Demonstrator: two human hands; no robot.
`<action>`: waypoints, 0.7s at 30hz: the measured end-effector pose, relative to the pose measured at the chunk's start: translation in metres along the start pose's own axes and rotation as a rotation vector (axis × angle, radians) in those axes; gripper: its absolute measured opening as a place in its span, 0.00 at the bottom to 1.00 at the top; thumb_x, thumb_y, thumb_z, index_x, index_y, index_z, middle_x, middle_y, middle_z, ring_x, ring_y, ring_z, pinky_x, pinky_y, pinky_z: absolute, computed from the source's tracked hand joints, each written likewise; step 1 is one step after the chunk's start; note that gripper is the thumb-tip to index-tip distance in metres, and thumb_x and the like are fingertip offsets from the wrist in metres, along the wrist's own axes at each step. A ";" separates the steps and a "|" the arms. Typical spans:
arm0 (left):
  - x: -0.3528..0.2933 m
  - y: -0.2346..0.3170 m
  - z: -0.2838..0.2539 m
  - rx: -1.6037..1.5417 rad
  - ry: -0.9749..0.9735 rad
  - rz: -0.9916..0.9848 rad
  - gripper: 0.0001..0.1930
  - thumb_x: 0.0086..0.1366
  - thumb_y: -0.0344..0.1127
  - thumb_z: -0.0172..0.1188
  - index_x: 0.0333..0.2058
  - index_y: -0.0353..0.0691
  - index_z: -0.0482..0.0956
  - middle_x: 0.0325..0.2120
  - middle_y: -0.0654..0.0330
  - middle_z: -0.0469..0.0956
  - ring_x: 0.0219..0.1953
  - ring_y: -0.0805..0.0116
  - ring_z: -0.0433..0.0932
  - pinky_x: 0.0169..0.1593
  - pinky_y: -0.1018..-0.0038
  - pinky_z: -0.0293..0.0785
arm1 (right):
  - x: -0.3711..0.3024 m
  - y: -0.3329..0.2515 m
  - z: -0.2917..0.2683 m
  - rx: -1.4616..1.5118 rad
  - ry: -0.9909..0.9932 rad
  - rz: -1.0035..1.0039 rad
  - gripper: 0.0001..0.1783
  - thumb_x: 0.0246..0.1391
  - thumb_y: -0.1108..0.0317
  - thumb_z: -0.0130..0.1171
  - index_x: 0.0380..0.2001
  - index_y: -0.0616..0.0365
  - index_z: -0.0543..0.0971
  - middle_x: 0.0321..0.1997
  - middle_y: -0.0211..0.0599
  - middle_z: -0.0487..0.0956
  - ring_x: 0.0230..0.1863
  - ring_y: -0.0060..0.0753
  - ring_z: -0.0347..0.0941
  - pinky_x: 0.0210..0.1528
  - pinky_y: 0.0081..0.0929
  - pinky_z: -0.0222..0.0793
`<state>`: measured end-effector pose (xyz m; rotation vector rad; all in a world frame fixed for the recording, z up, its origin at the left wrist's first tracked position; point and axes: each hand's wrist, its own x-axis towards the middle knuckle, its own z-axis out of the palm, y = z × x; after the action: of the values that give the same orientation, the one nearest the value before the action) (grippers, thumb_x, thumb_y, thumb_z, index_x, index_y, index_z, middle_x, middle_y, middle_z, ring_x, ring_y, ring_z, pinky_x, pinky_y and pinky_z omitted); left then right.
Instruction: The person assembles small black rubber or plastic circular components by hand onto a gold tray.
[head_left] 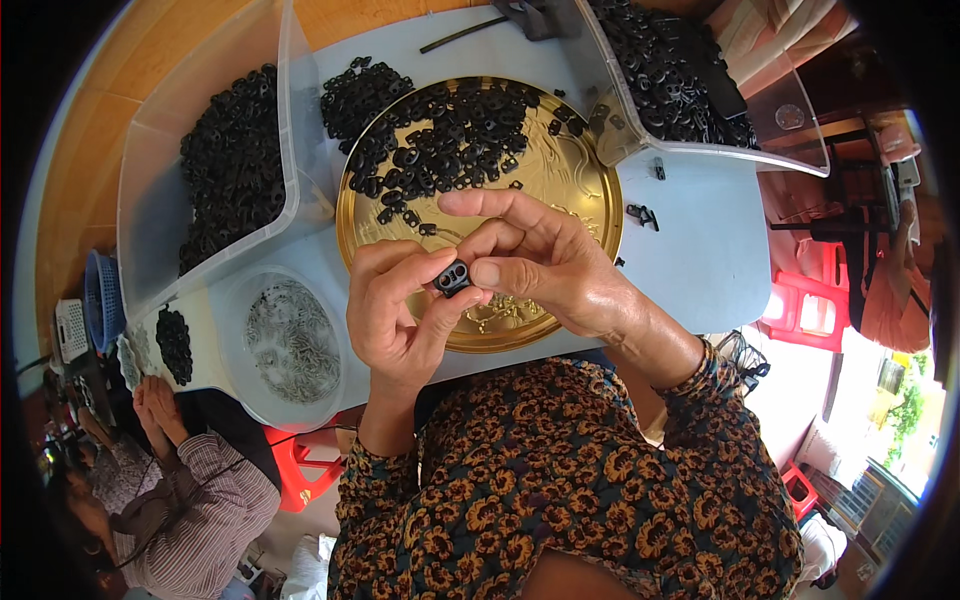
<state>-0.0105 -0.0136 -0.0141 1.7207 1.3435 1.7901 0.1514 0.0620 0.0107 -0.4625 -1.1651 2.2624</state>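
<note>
Over the near part of the gold tray (pixel 612 215), your left hand (pixel 393 312) pinches a small black two-holed piece (pixel 451 278) between thumb and forefinger. Your right hand (pixel 560 262) is at the piece's right end, forefinger stretched out above it and thumb bent in; whether that thumb presses the piece or sits just beside it, you can't quite tell from this angle.

Beyond your fingers, a heap of loose black pieces (pixel 450 135) covers the tray's far side, and a smaller pile (pixel 365 98) lies to its left. A clear bin (pixel 290 190) of black parts walls you in on the left; another bin (pixel 790 165) stands at the far right, its near corner close to the tray rim. By your left forearm sits a translucent bowl (pixel 335 385) of small silvery bits. Further left are a co-worker's hands (pixel 160 408).

The near edge of the desk (pixel 705 240) runs just in front of your body. Your widest room is right of the tray, where blue surface reaches a rounded corner, with a few black parts (pixel 642 215) near the tray.
</note>
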 end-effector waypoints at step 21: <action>-0.008 0.001 -0.001 0.064 -0.162 -0.064 0.12 0.56 0.22 0.64 0.40 0.36 0.79 0.29 0.59 0.75 0.26 0.75 0.71 0.25 0.82 0.66 | -0.021 -0.099 -0.037 -1.046 0.602 -0.779 0.11 0.54 0.80 0.58 0.41 0.61 0.79 0.42 0.32 0.79 0.42 0.21 0.76 0.46 0.18 0.72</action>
<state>-0.0095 -0.0210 -0.0180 1.7923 1.3846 1.5528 0.2178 0.1194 0.0724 -0.8026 -1.6969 0.6663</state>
